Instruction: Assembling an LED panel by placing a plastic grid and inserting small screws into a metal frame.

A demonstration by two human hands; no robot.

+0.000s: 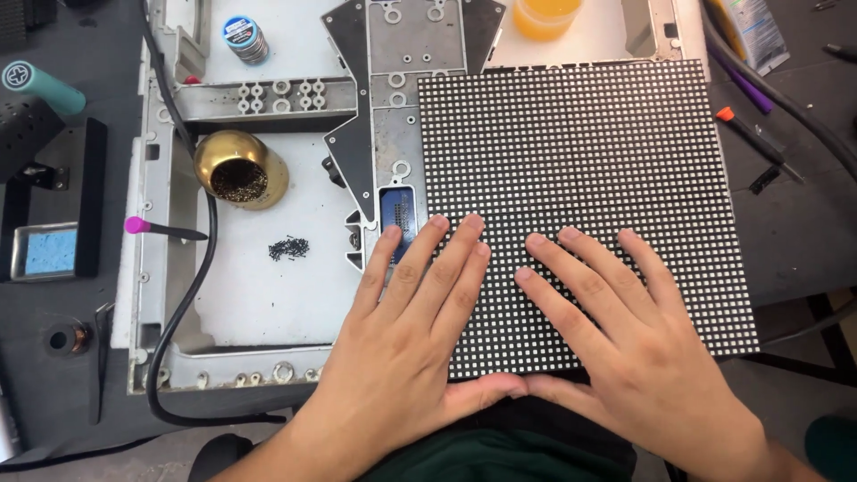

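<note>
A black panel covered in a grid of small white dots (pixel 580 161) lies on the right half of a grey metal frame (pixel 268 98). My left hand (pixel 406 330) rests flat on the panel's near left corner, fingers spread, partly over a blue connector (pixel 398 214) in the frame. Flat on the panel's near edge beside it lies my right hand (pixel 625 339), fingers spread. The two thumbs meet at the panel's front edge. Neither hand grips anything.
A brass bowl of dark wire wool (pixel 239 170) sits on the frame's left side, near a small heap of black screws (pixel 289 248), a pink-tipped tool (pixel 161 228) and a black cable (pixel 183 303). An orange cup (pixel 544 16), a solder spool (pixel 245 37) and screwdrivers (pixel 754 134) lie around.
</note>
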